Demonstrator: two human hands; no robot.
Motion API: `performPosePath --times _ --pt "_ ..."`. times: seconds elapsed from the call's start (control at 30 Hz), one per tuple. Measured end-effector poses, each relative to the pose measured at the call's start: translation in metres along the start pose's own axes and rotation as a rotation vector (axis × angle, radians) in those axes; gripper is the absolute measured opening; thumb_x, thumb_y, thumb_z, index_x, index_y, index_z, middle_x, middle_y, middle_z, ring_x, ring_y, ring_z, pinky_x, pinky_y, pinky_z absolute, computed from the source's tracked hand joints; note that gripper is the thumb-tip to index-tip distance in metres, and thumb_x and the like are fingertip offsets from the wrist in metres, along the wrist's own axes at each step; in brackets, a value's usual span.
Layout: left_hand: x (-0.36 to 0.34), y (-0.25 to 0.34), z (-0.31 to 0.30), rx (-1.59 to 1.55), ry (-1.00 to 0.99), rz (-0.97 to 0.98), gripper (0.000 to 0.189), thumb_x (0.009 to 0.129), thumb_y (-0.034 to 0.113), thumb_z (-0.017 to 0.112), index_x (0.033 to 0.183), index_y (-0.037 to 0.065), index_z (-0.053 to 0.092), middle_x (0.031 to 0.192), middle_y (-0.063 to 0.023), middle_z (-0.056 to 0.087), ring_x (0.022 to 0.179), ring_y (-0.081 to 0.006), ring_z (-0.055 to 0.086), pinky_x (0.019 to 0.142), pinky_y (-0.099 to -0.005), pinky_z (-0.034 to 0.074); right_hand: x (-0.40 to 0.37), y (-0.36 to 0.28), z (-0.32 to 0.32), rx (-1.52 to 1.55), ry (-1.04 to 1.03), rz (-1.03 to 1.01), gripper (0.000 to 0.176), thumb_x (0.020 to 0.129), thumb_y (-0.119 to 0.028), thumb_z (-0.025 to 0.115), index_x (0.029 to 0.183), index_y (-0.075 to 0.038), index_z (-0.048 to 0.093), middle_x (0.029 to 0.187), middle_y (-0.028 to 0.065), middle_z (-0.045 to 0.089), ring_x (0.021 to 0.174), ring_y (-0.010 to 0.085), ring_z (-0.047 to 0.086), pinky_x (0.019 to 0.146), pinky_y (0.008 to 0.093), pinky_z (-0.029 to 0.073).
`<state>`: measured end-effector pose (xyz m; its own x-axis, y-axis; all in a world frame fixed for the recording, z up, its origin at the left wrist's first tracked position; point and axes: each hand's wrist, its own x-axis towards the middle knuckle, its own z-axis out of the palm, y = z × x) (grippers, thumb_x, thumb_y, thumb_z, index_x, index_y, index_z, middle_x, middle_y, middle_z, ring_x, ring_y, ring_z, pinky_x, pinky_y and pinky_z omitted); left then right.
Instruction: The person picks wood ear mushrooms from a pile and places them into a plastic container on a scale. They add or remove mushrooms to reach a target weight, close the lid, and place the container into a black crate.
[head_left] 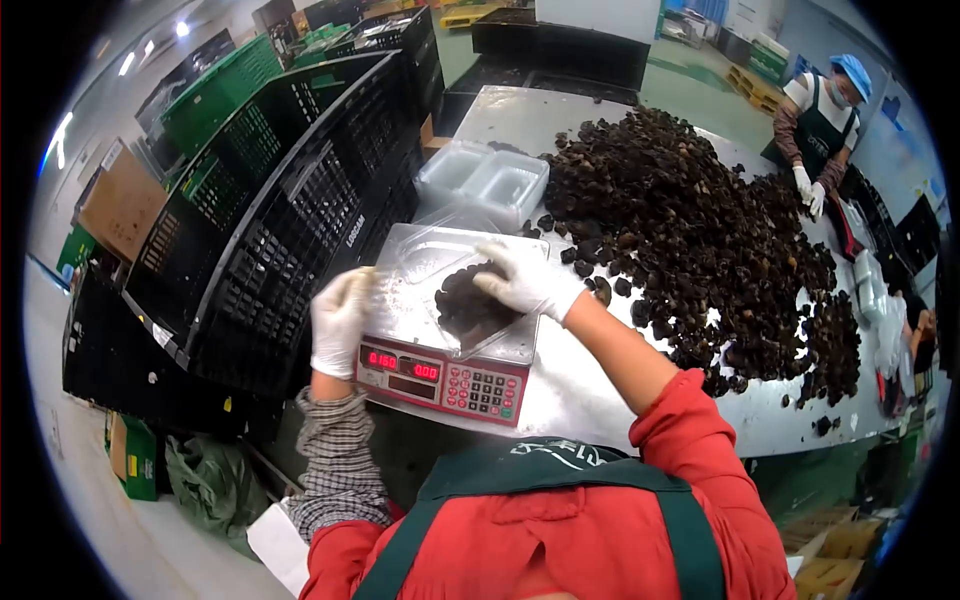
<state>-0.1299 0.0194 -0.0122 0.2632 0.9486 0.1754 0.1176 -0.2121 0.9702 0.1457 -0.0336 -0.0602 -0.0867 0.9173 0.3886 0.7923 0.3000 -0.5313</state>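
Observation:
A red-framed digital scale (440,385) stands before me with its display lit. On its metal plate lies a clear plastic tray (455,338) holding a heap of dark brown pieces that look like mushrooms (472,303). My right hand (530,284), in a white glove, is over the right side of this heap, thumb and fingers apart. At the left edge of the scale is my left hand (340,318), also gloved. Its fingers are bent and smeared by motion, so what they hold, if anything, is hidden.
Stacked clear trays (483,182) stand behind the scale. A large mushroom pile (690,240) covers much of the metal table (585,385). Black crates (290,220) rise close on my left. A co-worker (825,125) in a blue cap works at the far right.

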Motion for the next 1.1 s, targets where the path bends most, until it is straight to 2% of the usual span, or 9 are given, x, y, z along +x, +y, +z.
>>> performPosePath --times 0.1,0.23,0.33,0.5,0.57,0.6,0.67,0.8,1.1 --pt "0.004 -0.016 -0.036 -0.037 0.146 0.038 0.027 0.096 0.022 0.054 0.105 -0.001 0.065 0.091 -0.0088 0.069 0.060 -0.0032 0.052 0.053 -0.0150 0.040 0.008 0.004 -0.041 0.124 0.027 0.137 0.039 0.088 -0.031 0.059 0.116 -0.004 0.060 0.111 0.0186 0.062 0.105 0.0318 0.058 0.093 0.0389 0.045" --pt "0.010 -0.030 -0.044 -0.299 0.090 -0.180 0.049 0.096 0.034 0.051 0.123 -0.007 0.051 0.113 -0.0190 0.061 0.088 -0.0193 0.062 0.074 -0.0274 0.051 -0.008 0.017 -0.075 0.301 0.100 0.501 0.029 0.093 -0.023 0.054 0.114 -0.006 0.063 0.094 0.0104 0.067 0.085 0.0163 0.063 0.077 0.0294 0.050" --pt "0.021 -0.036 -0.042 -0.536 0.021 -0.320 0.062 0.096 0.040 0.049 0.132 -0.010 0.039 0.129 -0.0254 0.049 0.110 -0.0292 0.055 0.092 -0.0361 0.046 -0.026 0.032 -0.077 0.407 0.095 0.624 0.027 0.094 -0.023 0.052 0.115 -0.008 0.061 0.069 -0.0002 0.056 0.044 0.0060 0.049 0.030 0.0223 0.039" --pt "0.037 -0.040 -0.041 -0.728 -0.035 -0.402 0.078 0.096 0.051 0.042 0.138 -0.012 0.023 0.141 -0.0316 0.030 0.132 -0.0380 0.034 0.107 -0.0431 0.033 -0.040 0.036 -0.068 0.503 0.059 0.678 0.023 0.093 -0.017 0.055 0.110 -0.003 0.063 0.071 -0.0004 0.057 0.046 0.0042 0.046 0.036 0.0202 0.037" --pt "0.042 -0.042 -0.039 -0.759 -0.053 -0.434 0.080 0.096 0.051 0.041 0.139 -0.013 0.022 0.142 -0.0323 0.027 0.134 -0.0397 0.030 0.109 -0.0442 0.030 -0.038 0.036 -0.062 0.383 0.054 0.602 0.020 0.090 -0.014 0.060 0.106 -0.003 0.065 0.080 0.0059 0.065 0.065 0.0103 0.058 0.058 0.0241 0.048" --pt "0.042 -0.044 -0.039 -0.752 -0.061 -0.414 0.079 0.096 0.052 0.041 0.139 -0.012 0.023 0.143 -0.0318 0.027 0.134 -0.0394 0.030 0.109 -0.0446 0.029 -0.038 0.040 -0.056 0.267 0.066 0.519 0.019 0.089 -0.014 0.061 0.104 -0.003 0.066 0.084 0.0083 0.067 0.072 0.0132 0.062 0.066 0.0257 0.050" --pt "0.041 -0.045 -0.041 -0.767 -0.042 -0.403 0.077 0.096 0.050 0.041 0.138 -0.011 0.024 0.143 -0.0310 0.027 0.133 -0.0384 0.030 0.109 -0.0447 0.028 -0.031 0.029 -0.051 0.172 0.079 0.319 0.020 0.091 -0.015 0.058 0.105 -0.003 0.065 0.076 0.0012 0.058 0.057 0.0066 0.051 0.047 0.0225 0.045" --pt "0.038 -0.050 -0.042 -0.749 -0.026 -0.377 0.072 0.096 0.049 0.042 0.137 -0.009 0.031 0.140 -0.0282 0.033 0.132 -0.0363 0.034 0.108 -0.0436 0.030 -0.007 0.005 -0.041 0.073 -0.003 0.243 0.016 0.085 -0.010 0.063 0.100 -0.003 0.067 0.092 0.0081 0.061 0.085 0.0185 0.058 0.077 0.0286 0.048" --pt "0.026 -0.054 -0.038 -0.654 -0.018 -0.324 0.063 0.097 0.047 0.041 0.132 -0.006 0.041 0.133 -0.0216 0.045 0.122 -0.0294 0.045 0.101 -0.0395 0.038 0.021 -0.005 0.000 -0.321 -0.143 -0.102 0.024 0.073 -0.013 0.068 0.096 -0.010 0.065 0.112 0.0094 0.058 0.112 0.0307 0.049 0.093 0.0408 0.041"
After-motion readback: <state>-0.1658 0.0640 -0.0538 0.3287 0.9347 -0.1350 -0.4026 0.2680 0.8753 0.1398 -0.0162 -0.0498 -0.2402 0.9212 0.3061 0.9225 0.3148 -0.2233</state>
